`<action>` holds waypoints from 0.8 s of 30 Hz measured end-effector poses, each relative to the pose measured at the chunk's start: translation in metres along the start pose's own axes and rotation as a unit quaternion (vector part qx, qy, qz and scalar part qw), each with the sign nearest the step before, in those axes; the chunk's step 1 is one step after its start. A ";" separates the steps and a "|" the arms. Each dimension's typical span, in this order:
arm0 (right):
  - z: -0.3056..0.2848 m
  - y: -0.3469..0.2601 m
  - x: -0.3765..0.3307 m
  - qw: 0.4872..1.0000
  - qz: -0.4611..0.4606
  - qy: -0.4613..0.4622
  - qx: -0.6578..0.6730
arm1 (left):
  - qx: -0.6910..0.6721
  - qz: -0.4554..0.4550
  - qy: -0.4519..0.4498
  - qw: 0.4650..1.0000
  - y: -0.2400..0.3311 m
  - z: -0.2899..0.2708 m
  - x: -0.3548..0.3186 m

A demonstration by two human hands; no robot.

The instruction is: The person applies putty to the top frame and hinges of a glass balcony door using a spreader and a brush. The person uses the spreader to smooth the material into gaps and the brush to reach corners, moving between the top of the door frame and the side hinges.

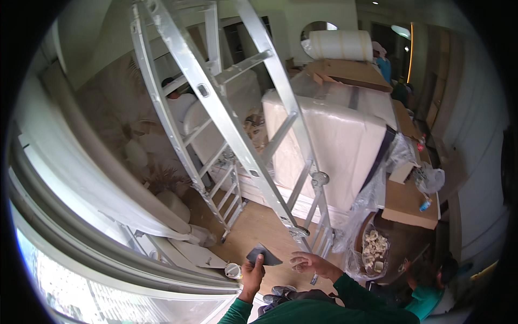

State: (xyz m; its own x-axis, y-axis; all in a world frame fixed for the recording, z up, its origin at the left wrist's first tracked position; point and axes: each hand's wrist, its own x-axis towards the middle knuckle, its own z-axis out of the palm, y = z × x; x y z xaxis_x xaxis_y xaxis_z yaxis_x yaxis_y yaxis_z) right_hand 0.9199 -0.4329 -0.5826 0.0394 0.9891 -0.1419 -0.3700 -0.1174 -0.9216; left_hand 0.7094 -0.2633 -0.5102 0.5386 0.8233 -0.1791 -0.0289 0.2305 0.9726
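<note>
1. Head view, looking down from height beside a silver aluminium folding ladder (pixel 232 124) standing on the light wooden floor (pixel 259 227).
2. Left hand (pixel 252 272) closed around a dark grey, flat, roughly triangular scraper-like piece (pixel 263 255), thumb on its lower edge; piece held in the air, just left of the ladder's lower hinge.
3. Right hand (pixel 312 263) empty, fingers loosely curled, half open, just right of the grey piece, not touching it.
4. Small round white tin (pixel 233 270) just left of the left hand.
5. Large cream plastic-wrapped mattress-like block (pixel 334 151) behind the ladder; brown cardboard sheet (pixel 407 202) at its right edge.
6. Another person in a teal shirt (pixel 426 299) crouched at lower right.
</note>
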 end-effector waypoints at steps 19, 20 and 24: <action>0.116 -0.041 0.188 0.997 -0.057 -0.055 0.024 | 0.714 0.125 0.041 0.688 0.194 -0.142 0.007; 0.112 -0.027 0.187 0.999 -0.015 -0.036 0.035 | 0.747 0.189 0.149 0.620 0.247 -0.156 -0.008; 0.090 0.038 0.176 0.998 -0.003 -0.038 -0.040 | 0.810 0.300 0.454 0.218 0.468 -0.194 -0.089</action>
State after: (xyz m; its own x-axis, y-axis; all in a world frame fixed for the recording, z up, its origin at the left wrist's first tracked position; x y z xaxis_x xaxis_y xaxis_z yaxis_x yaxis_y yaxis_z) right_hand 0.8288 -0.2552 -0.6100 -0.0311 0.9934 -0.1107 -0.2949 -0.1150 -0.9486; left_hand 0.4845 -0.1285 -0.0678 0.4383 0.3854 0.8120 0.8664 0.0590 -0.4958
